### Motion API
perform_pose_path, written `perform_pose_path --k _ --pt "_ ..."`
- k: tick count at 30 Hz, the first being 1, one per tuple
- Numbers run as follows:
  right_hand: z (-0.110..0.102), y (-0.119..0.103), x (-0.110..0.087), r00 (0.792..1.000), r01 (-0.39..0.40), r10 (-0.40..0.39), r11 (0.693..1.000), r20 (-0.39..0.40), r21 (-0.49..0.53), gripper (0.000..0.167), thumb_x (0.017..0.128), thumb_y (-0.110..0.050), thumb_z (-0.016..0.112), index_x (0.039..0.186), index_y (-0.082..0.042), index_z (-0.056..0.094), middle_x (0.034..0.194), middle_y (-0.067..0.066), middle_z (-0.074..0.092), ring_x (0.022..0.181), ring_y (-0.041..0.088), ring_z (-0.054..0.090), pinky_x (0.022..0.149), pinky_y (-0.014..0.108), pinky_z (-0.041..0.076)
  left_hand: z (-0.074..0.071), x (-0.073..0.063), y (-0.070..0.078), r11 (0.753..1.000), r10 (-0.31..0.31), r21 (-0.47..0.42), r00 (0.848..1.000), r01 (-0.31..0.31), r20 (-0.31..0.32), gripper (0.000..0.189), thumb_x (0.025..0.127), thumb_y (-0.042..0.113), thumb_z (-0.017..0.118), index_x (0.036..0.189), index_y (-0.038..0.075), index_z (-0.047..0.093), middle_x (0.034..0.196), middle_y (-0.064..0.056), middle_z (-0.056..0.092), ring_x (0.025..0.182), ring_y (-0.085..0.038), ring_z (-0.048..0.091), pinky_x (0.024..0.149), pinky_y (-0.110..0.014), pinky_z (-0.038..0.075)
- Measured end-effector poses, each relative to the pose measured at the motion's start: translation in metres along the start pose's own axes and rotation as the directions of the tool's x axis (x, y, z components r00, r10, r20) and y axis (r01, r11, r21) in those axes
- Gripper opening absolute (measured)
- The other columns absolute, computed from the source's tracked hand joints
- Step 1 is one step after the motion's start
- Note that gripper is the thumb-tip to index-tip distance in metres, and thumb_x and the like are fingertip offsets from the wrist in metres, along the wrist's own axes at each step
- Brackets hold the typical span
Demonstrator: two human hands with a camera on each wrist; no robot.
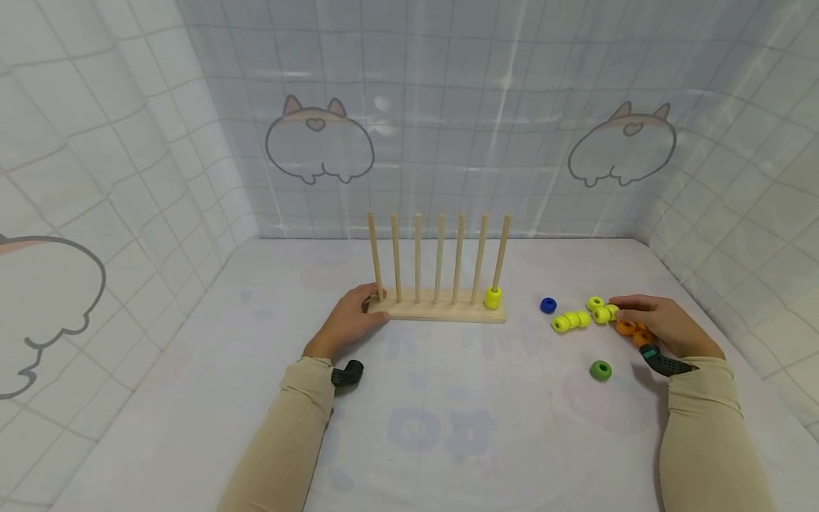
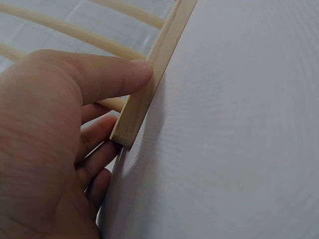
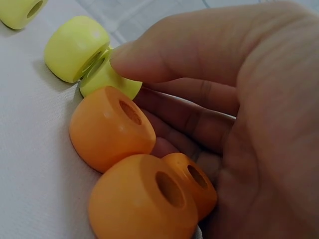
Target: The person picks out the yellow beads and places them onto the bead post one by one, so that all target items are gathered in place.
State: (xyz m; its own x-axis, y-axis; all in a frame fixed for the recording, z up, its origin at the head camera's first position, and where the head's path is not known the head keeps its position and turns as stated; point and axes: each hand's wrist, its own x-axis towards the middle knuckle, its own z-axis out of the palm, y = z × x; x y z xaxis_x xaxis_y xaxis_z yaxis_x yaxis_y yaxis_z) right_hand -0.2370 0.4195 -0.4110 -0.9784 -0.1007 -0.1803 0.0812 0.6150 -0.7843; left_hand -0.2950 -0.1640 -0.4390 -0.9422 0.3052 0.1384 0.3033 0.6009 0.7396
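Observation:
A wooden peg rack (image 1: pixel 441 310) with several upright pegs stands on the table, one yellow bead (image 1: pixel 493 298) at the foot of its rightmost peg. My left hand (image 1: pixel 348 320) grips the left end of the base, thumb on the front edge (image 2: pixel 144 94) and fingers behind it. On the right, my right hand (image 1: pixel 668 323) pinches a yellow bead (image 3: pixel 107 82) between thumb and fingers. Another yellow bead (image 3: pixel 77 47) lies against it. Three orange beads (image 3: pixel 112 129) sit under the right palm.
A row of yellow beads (image 1: pixel 571 321) and a blue bead (image 1: pixel 548 306) lie between rack and right hand. One more yellow bead (image 1: pixel 595 303) is just behind. Closer to me lies a green bead (image 1: pixel 601 370). Tiled-pattern walls (image 1: pixel 448 128) enclose the table's back and sides.

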Motion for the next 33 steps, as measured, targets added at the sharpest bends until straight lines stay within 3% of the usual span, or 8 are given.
perform_pose_path --k 13,33 --pt "-0.0013 0.0021 0.0038 1.0 -0.01 0.01 0.998 -0.001 -0.055 0.063 0.098 -0.048 0.061 0.144 -0.005 0.052 0.147 0.019 0.042 0.107 0.02 0.046 0.08 0.02 0.047 -0.001 -0.0011 0.0016 1.0 0.008 -0.002 1.0 -0.008 0.001 0.043 0.09 0.021 0.073 0.13 0.012 0.062 0.15 -0.011 0.046 0.136 -0.032 0.044 0.111 -0.048 0.037" --pt "0.0014 0.0004 0.0043 0.999 -0.035 0.035 0.999 0.0 0.037 0.063 0.099 -0.042 0.062 0.146 -0.002 0.047 0.144 0.018 0.041 0.106 0.015 0.051 0.082 0.021 0.05 -0.001 0.0001 0.0012 1.0 0.013 0.0 1.0 -0.013 0.004 0.043 0.09 0.02 0.073 0.13 0.011 0.061 0.15 -0.013 0.047 0.137 -0.033 0.044 0.11 -0.048 0.038"
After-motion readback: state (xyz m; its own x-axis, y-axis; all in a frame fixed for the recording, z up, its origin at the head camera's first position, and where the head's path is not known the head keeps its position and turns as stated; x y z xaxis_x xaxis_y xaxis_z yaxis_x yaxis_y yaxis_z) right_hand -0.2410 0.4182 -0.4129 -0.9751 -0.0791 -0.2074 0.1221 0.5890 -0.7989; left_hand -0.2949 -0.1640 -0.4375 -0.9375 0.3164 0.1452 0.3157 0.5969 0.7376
